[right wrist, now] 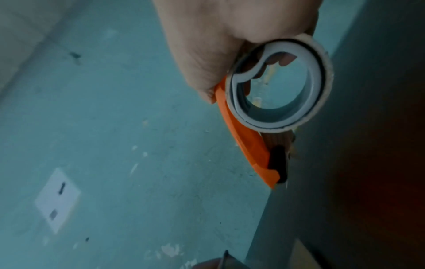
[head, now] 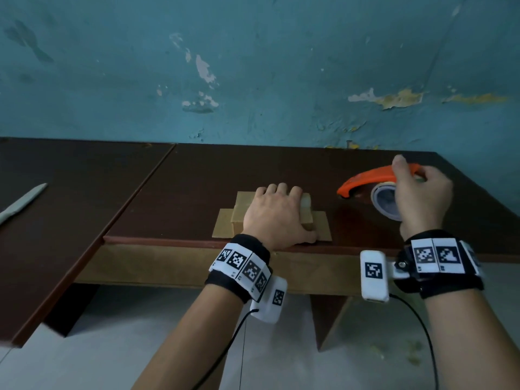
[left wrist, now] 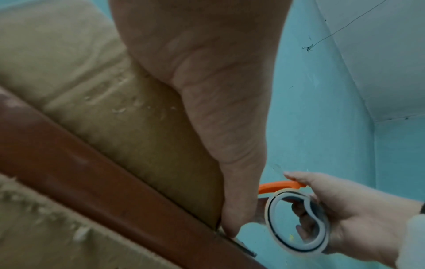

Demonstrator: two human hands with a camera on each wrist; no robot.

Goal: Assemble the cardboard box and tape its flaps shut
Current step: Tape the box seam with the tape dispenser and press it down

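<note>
Both hands are over the dark brown table (head: 197, 175). On the left, the left hand (head: 274, 218) lies palm down on top of the small cardboard box (head: 240, 212), fingers spread flat and reaching over its far edge, the thumb down along the near right corner; it presses and does not clasp. From the left wrist view the thumb runs down the box wall to the table edge. On the right, the right hand (head: 419, 192) is raised a little above the table and grasps the orange tape dispenser (head: 365, 180) (a roll of tape (head: 384, 201) sits in it), fingers curled through the roll's core, thumb on the orange arc. The box stands near the front edge of the table, with two flaps lying flat on the wood at its left and right. The dispenser is to the right of the box, apart from it, its orange tip pointing toward the box. A pale knife-like tool (head: 22, 202) lies far left on the neighbouring table.
</note>
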